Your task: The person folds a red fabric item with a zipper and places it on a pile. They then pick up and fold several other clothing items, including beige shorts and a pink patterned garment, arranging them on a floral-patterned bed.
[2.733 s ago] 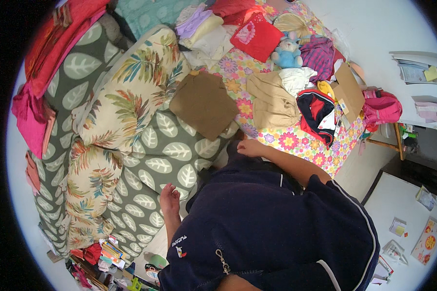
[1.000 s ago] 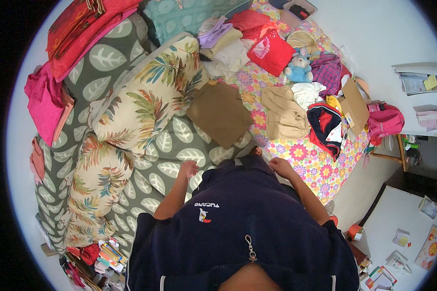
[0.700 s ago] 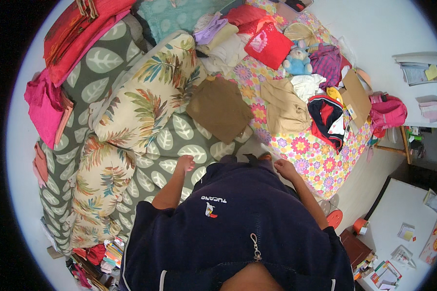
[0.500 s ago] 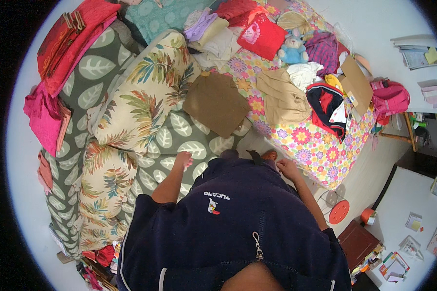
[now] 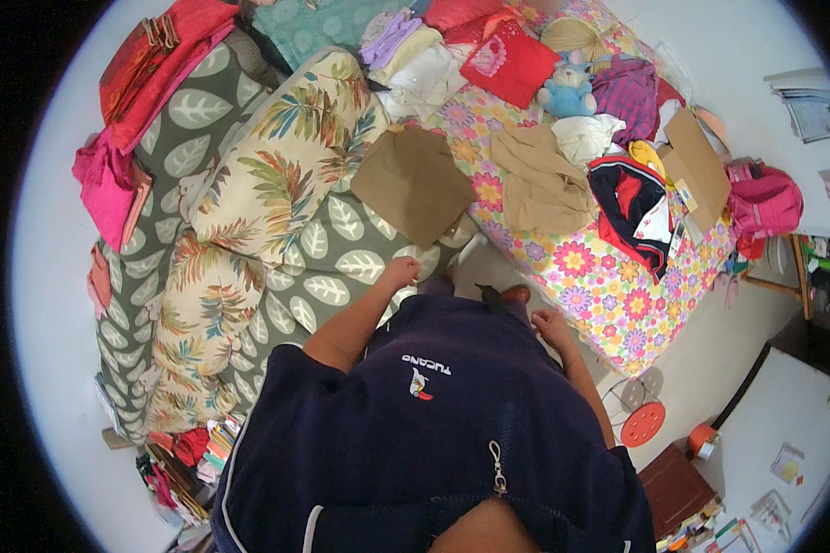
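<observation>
Empty, loosely curled, our left hand (image 5: 401, 273) rests on the leaf-print bedspread (image 5: 341, 267) and our right hand (image 5: 553, 327) hangs empty beside the flowered sheet (image 5: 609, 295); nearest, the folded brown cloth (image 5: 413, 182) wants squared corners.

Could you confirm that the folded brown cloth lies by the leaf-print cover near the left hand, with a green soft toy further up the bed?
Not quite: the soft toy is blue, not green, as the head view shows. The rest holds: the folded brown cloth lies by the leaf-print cover, just beyond the left hand, and the toy sits further up the bed.
</observation>
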Demonstrator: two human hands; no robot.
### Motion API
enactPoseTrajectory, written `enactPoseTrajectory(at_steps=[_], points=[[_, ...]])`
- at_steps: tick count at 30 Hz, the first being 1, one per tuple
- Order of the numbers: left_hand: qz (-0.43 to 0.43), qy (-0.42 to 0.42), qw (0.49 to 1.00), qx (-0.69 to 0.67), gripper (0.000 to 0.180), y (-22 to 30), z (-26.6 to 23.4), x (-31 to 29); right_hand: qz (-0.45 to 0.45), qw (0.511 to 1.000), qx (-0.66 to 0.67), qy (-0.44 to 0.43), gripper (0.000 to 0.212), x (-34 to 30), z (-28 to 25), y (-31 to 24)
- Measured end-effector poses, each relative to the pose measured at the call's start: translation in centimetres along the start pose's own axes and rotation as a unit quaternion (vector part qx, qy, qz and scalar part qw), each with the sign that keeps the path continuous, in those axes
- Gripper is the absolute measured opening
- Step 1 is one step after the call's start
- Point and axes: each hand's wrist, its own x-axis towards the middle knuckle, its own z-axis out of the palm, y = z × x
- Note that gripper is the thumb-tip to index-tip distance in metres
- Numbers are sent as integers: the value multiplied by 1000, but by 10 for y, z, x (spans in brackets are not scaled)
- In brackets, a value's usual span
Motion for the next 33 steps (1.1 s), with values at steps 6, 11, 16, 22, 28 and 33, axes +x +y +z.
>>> enactPoseTrajectory(at_steps=[6, 11, 16, 22, 28, 33], points=[[-49, 0, 995, 81, 23, -8, 55, -32, 3, 1000, -23, -22, 33, -14, -54, 14], [-65, 5, 988, 141, 23, -36, 103, -41, 27, 999, -8, -24, 30, -25, -92, 58], [-3, 58, 975, 217, 27, -22, 150, -36, 32, 999, 37, -6, 33, -35, -107, 96], [32, 7, 984, 174, 20, 16, 172, -27, 50, 997, -31, -46, 34, -43, -121, 67], [-3, 46, 972, 230, 22, 19, 147, 8, 33, 999, -20, -24, 33, -42, -122, 48], [-7, 21, 970, 242, 24, 37, 123, 54, 95, 995, 35, 6, 30, -26, -125, 28]])
